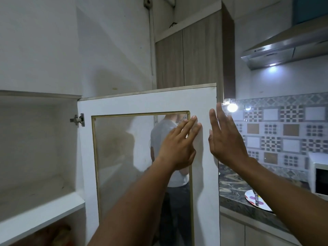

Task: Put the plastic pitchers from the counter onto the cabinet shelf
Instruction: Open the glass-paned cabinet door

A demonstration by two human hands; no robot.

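A white cabinet door (150, 103) with a glass pane stands swung open in front of me. My left hand (179, 144) lies flat against the door's frame near its free edge, fingers apart. My right hand (225, 137) is raised just past that edge, fingers spread, holding nothing. To the left, the open cabinet shows a white shelf (35, 208) with nothing on its visible part. No pitcher is in view.
A dark marbled counter (236, 196) runs to the right, with a spotted plate (255, 201) and a white microwave (319, 174) on it. A range hood (284, 50) hangs above. A tall wooden cabinet (191, 55) stands behind the door. A person's reflection shows in the glass.
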